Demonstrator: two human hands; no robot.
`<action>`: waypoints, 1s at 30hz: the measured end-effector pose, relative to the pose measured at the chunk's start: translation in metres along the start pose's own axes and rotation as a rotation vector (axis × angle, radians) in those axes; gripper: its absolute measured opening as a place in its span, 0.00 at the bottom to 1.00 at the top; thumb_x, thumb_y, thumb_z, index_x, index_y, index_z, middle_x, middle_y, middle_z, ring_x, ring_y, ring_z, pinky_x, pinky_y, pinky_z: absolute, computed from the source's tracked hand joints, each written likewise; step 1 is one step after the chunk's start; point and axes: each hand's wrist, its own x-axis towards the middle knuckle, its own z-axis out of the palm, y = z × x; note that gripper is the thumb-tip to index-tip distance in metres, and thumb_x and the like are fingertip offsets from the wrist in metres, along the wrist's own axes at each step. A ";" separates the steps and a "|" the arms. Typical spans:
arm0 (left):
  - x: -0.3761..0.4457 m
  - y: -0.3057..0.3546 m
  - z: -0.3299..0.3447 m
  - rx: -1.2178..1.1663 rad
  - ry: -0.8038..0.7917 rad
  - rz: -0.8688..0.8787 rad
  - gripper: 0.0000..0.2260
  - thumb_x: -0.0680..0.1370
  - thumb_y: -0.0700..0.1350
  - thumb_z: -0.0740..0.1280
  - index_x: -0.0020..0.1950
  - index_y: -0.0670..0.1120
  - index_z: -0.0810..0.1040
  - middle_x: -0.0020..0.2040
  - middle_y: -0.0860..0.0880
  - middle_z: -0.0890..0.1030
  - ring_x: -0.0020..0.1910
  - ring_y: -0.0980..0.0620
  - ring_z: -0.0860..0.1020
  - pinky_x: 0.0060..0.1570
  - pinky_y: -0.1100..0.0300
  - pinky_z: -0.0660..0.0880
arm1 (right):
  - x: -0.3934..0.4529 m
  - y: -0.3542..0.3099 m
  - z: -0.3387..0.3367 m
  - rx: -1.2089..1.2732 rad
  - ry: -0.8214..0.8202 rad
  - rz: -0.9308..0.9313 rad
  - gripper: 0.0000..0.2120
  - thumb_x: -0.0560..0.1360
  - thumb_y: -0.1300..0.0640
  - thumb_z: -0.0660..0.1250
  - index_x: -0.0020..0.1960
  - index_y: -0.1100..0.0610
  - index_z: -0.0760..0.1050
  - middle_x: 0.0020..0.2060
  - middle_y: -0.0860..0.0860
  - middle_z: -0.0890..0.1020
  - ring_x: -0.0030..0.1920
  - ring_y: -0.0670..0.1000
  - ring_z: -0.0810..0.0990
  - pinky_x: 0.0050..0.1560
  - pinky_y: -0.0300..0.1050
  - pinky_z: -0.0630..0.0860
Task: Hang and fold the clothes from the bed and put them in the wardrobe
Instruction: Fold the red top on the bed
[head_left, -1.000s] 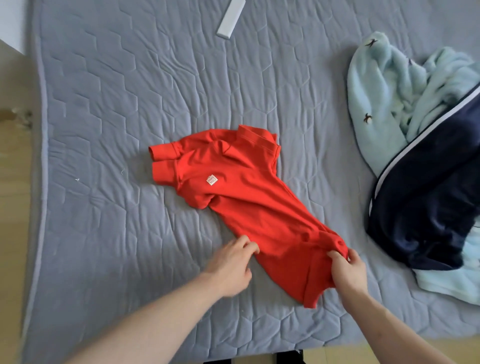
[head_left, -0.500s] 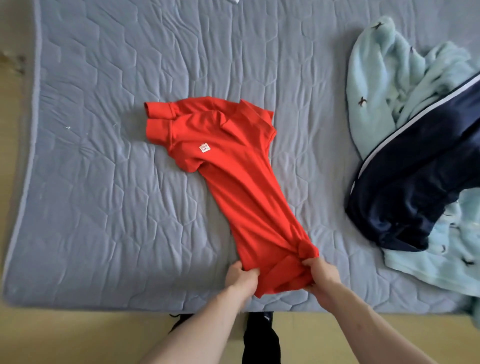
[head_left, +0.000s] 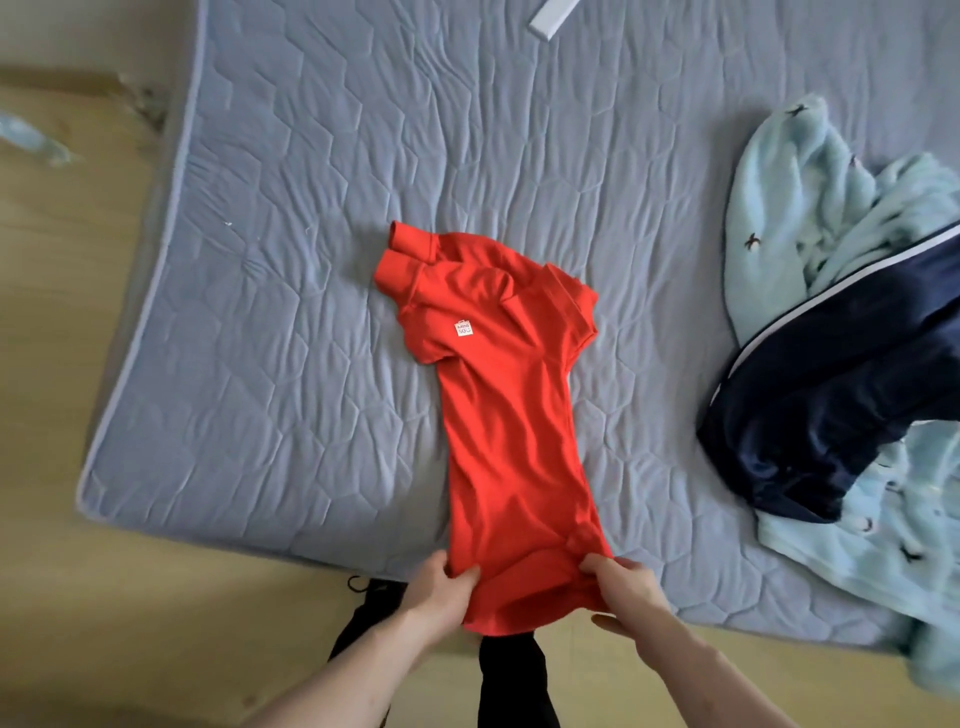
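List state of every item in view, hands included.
Red shirt: folded lengthwise, sleeves stacked, flat on bed, hem overhanging the edge.
Left hand: grips hem's left corner.
Right hand: grips hem's right corner.
Navy garment: crumpled, lying on the fleece.
Light blue fleece: unfolded, heaped at bed's right.
Bed: quilted cover, wrinkled.
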 end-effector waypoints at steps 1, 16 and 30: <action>-0.003 0.005 -0.007 -0.045 0.044 0.034 0.11 0.82 0.48 0.69 0.62 0.46 0.76 0.59 0.47 0.83 0.52 0.52 0.81 0.50 0.66 0.75 | -0.004 -0.009 -0.002 -0.003 -0.001 -0.027 0.07 0.76 0.57 0.71 0.50 0.59 0.81 0.39 0.54 0.85 0.38 0.53 0.85 0.41 0.46 0.81; 0.023 0.171 -0.133 -0.689 0.102 0.342 0.14 0.81 0.42 0.65 0.41 0.50 0.88 0.41 0.46 0.86 0.37 0.52 0.83 0.37 0.56 0.81 | -0.050 -0.257 0.022 0.174 -0.019 -0.368 0.07 0.76 0.50 0.70 0.43 0.52 0.79 0.30 0.50 0.85 0.25 0.45 0.82 0.33 0.38 0.67; 0.139 0.216 -0.205 0.065 0.371 0.370 0.28 0.77 0.48 0.72 0.76 0.47 0.69 0.72 0.45 0.73 0.68 0.45 0.75 0.66 0.57 0.68 | 0.041 -0.289 0.067 -0.156 0.395 -0.516 0.42 0.70 0.42 0.77 0.77 0.56 0.66 0.72 0.58 0.75 0.73 0.60 0.73 0.73 0.55 0.69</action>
